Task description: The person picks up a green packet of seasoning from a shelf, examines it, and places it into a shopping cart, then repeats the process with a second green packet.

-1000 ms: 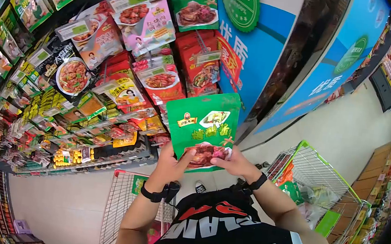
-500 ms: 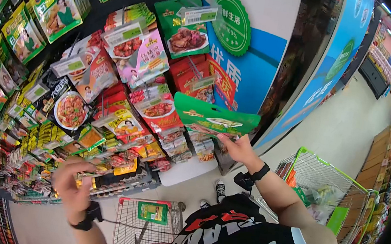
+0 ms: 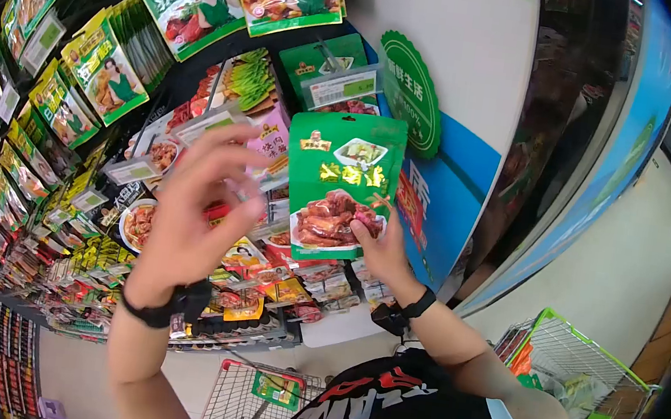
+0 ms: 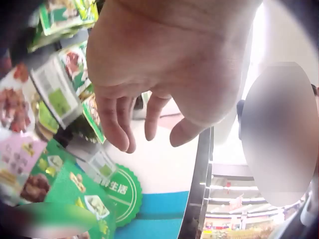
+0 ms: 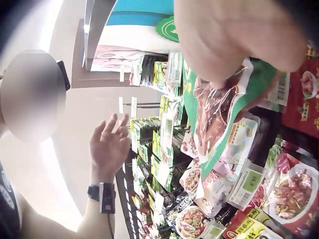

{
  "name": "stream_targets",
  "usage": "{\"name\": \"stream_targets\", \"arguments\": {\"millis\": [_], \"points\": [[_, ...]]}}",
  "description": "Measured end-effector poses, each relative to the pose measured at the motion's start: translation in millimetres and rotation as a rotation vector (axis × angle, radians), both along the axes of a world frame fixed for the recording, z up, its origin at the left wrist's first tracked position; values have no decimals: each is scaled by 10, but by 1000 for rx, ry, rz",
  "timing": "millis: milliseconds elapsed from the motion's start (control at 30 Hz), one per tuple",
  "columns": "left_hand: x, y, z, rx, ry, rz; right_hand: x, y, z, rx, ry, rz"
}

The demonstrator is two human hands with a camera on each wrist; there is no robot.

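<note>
My right hand (image 3: 384, 253) pinches the lower right edge of a green pouch (image 3: 343, 185) with a meat picture, held upright before the shelf; the thumb lies on its front. In the right wrist view this hand (image 5: 234, 40) grips the pouch (image 5: 214, 114) close up. My left hand (image 3: 205, 210) is raised left of the pouch, apart from it, fingers loosely bent and holding nothing. The left wrist view shows that hand (image 4: 164, 64) with its fingers hanging down, nothing between them. Similar green pouches (image 3: 328, 66) hang behind a price tag.
Hanging seasoning packets (image 3: 110, 69) fill the rack at left. A red-handled cart (image 3: 224, 397) with a green packet stands below; a green-rimmed cart (image 3: 578, 348) with bagged goods is at right. A blue and white panel (image 3: 458, 199) borders the rack.
My left hand left the pouch, dropped to the lower left, then rose towards the rack. My right hand kept the pouch, which tilted flat and is upright again. The view has shifted.
</note>
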State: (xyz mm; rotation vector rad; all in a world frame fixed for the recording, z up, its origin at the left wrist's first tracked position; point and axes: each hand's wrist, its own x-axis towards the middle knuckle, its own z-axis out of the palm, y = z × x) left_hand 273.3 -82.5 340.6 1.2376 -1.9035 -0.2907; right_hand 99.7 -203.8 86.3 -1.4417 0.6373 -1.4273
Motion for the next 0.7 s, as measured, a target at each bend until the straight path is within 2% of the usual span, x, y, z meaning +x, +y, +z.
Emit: {"name": "stream_targets", "arguments": {"millis": [33,100,133,233,333,433,567,700], "points": [[-127,-200,-50,54,44,13,-5,-33,1,-19,-13,5],[-270,-551,-174,38,-69,65,-26,-127,11,-70,-29,24],[-312,-694,-261,35,-60,82,21,-174,-45,3,-123,79],[-282,-1050,-371,33,-14,77,-38,-161,105,-36,-88,28],[-244,-1127,-405,57,86,-37,-25,-116,207,82,-241,114],[-348,-1103,-252,-12,267,-190,-34,-189,242,-70,-87,-6],[-307,-1179,-176,-24,399,-271,52,-251,382,-71,-138,-5],[-272,-1167,-242,-56,285,-249,167,-368,291,-80,-176,29]]}}
